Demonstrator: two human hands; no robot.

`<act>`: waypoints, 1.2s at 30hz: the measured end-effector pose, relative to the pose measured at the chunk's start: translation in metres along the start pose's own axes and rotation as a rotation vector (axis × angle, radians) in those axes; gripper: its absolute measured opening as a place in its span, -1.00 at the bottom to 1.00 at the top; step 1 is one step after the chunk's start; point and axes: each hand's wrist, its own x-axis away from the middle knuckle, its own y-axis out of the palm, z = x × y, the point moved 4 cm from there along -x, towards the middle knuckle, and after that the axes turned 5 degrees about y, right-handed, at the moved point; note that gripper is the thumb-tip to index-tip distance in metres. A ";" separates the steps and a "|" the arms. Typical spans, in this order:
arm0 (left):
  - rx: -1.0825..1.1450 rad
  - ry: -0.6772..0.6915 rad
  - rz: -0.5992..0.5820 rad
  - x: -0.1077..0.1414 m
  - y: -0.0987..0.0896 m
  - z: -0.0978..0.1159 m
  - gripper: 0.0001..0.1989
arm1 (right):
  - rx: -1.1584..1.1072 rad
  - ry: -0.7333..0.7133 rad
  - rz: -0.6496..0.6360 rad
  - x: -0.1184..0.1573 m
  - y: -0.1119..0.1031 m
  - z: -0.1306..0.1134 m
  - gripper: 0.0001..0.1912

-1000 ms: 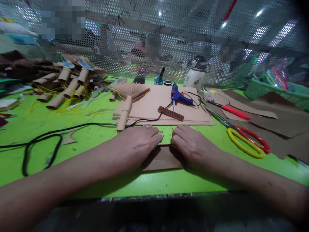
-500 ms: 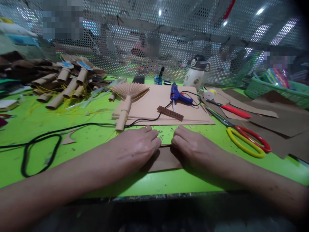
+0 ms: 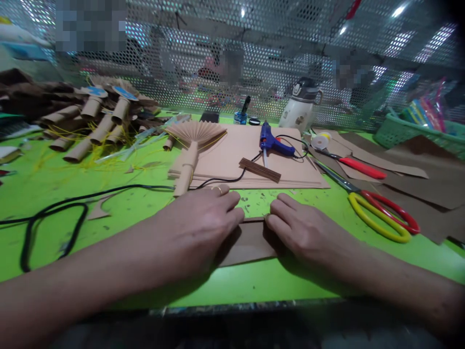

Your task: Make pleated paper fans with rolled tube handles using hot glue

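A strip of brown paper (image 3: 250,245) lies flat on the green table, its far edge turned up into a narrow fold. My left hand (image 3: 203,225) has its fingers closed on the left part of that edge. At the right part, my right hand (image 3: 308,228) pinches the same edge. Both hands hide the ends of the paper. Just beyond them, a pleated strip (image 3: 260,170) and a blue glue gun (image 3: 272,141) rest on a stack of tan sheets (image 3: 228,145). A pleated paper fan on a rolled tube (image 3: 187,169) lies beyond my left hand.
Red-and-yellow-handled scissors (image 3: 378,213) and a red-handled tool (image 3: 363,167) lie right, near brown sheets (image 3: 425,184) and a green basket (image 3: 392,131). A black cord (image 3: 109,189) loops across the left. Paper tubes (image 3: 80,148), a flask (image 3: 300,109) and an ink bottle (image 3: 240,118) stand farther back.
My right hand has shifted slightly right along the paper's far edge, widening the gap between my hands. The view has moved a little; the left hand keeps its hold.
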 end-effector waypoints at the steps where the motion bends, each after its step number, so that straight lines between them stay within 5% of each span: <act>1: 0.035 -0.037 -0.015 -0.001 -0.002 -0.005 -0.86 | -0.004 0.005 0.010 0.000 -0.001 0.000 -0.73; 6: 0.325 -0.252 0.123 -0.008 -0.020 -0.026 -0.76 | -0.005 -0.004 0.112 0.000 -0.009 0.000 -0.72; 13: 0.615 -0.314 -0.147 -0.010 0.000 -0.017 -0.53 | -0.041 -0.038 0.185 0.000 -0.017 -0.006 -0.67; 17: 0.721 -0.374 -0.121 -0.011 0.003 -0.019 -0.62 | -0.095 -0.012 0.261 0.000 -0.018 -0.004 -0.75; 21: 0.710 -0.409 -0.094 -0.010 0.003 -0.024 -0.66 | -0.431 0.146 0.306 -0.001 -0.022 0.007 -0.74; 24: 0.606 -0.365 -0.034 -0.010 0.001 -0.020 -0.67 | -0.663 0.258 0.259 -0.003 -0.024 0.014 -0.61; 29: 0.393 -0.174 0.118 -0.009 -0.004 -0.004 -0.65 | -0.815 0.380 0.187 -0.004 -0.019 0.017 -0.84; 36: 0.229 0.060 0.267 -0.006 -0.004 0.004 -0.74 | -1.009 0.431 0.186 -0.004 -0.018 0.015 -0.86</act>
